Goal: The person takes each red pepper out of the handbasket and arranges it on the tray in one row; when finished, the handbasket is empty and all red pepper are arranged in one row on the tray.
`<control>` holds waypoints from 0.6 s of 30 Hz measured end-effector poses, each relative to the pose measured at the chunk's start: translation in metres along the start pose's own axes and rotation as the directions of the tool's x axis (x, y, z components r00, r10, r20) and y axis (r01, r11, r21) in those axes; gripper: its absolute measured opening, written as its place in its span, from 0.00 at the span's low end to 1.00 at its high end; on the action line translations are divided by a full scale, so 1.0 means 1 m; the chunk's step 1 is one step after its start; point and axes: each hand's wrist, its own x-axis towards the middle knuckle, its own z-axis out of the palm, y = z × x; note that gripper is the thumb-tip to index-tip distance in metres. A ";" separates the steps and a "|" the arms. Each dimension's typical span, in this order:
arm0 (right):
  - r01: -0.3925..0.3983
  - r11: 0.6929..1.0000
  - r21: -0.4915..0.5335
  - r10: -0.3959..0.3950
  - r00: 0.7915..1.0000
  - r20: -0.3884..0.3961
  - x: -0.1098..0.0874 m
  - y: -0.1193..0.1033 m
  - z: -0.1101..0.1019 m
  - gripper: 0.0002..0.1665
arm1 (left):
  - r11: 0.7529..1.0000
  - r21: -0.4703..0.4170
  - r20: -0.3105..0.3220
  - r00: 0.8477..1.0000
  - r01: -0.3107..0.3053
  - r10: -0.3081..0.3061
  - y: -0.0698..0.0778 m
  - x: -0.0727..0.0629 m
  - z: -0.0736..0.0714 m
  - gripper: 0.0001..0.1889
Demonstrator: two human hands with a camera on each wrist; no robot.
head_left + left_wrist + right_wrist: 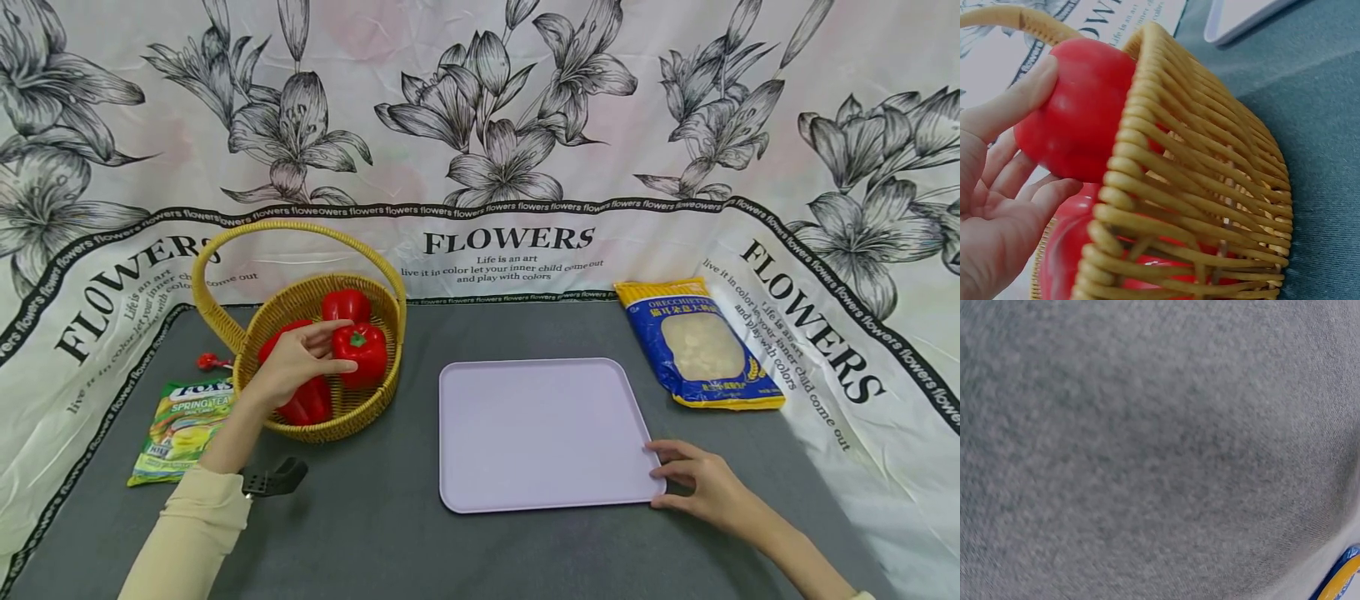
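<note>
My left hand (291,360) reaches over the yellow wicker basket (258,333) and grips a red bell pepper (366,367) with a green stem end. From the left wrist view, the thumb lies on the pepper's upper side and the fingers curl beneath it, by the woven rim. More red bell peppers (347,306) lie inside, partly hidden by the hand. My right hand (705,483) holds the right edge of a pale lilac tray (543,433) near its front corner, fingers bent at the rim. The right wrist view shows mostly grey cloth, without the hand.
A green and yellow snack packet (180,425) lies left of the basket, partly under the left forearm, with a small red item (210,361) behind it. The blue and yellow orecchiette bag (697,346) lies behind the right hand. A flower-printed cloth (510,250) hangs behind.
</note>
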 end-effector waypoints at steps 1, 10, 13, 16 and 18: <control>0.010 1.000 -0.009 -0.010 1.000 0.000 0.000 0.001 0.000 0.20 | 1.000 -0.015 -0.003 1.000 0.000 0.000 0.001 -0.001 0.000 0.34; 0.045 0.998 -0.047 -0.045 0.999 -0.003 0.001 0.004 -0.002 0.20 | 0.997 -0.081 -0.016 1.000 0.006 -0.007 0.012 -0.010 -0.001 0.33; 0.042 0.997 -0.058 -0.042 0.999 0.000 0.001 0.004 -0.002 0.19 | 0.996 -0.091 -0.010 1.000 0.013 -0.014 0.014 -0.011 -0.002 0.33; 0.039 0.997 -0.068 -0.039 0.999 0.003 0.001 0.004 -0.002 0.19 | 0.996 -0.084 -0.001 1.000 0.016 -0.016 0.017 -0.012 -0.002 0.33; 0.040 0.997 -0.069 -0.040 0.999 0.003 0.000 0.004 -0.002 0.19 | 0.996 -0.086 0.002 1.000 0.022 -0.022 0.020 -0.013 -0.001 0.33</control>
